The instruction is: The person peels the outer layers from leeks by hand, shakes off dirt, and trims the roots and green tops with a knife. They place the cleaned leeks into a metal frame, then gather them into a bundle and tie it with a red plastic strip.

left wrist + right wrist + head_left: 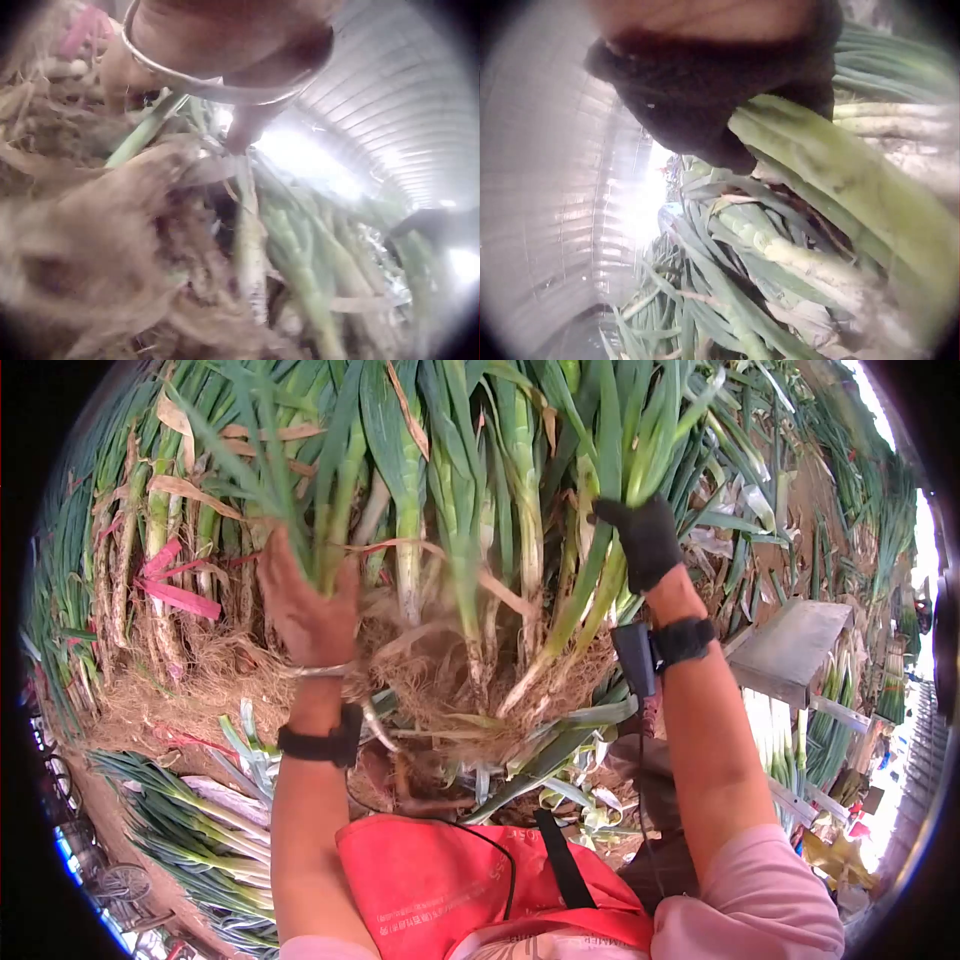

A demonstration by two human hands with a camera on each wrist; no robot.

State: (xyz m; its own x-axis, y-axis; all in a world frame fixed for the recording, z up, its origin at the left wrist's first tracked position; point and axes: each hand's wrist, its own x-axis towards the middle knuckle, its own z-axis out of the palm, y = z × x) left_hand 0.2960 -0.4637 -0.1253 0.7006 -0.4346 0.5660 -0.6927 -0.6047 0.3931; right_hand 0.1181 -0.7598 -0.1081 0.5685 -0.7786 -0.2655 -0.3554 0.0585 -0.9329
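Note:
Tall green onions (525, 510) with pale stems and shaggy roots stand upright in a dense row. My bare left hand (312, 600) has its fingers and thumb around green onion stalks above the roots; the leaves there are blurred. In the left wrist view, a stalk (146, 131) shows beside this hand. My right hand (645, 542), in a dark glove, grips green onion stalks on the right of the row. A broad green stalk (855, 187) comes out from under the glove in the right wrist view. Tangled roots (440, 690) and soil lie between the hands.
A pink ribbon (180, 585) is tied around onions on the left. More green onions (200, 840) lie at the lower left. A metal-topped stand (795, 645) is at the right. Loose leaves litter the ground, and a red apron (430, 880) covers the person's front.

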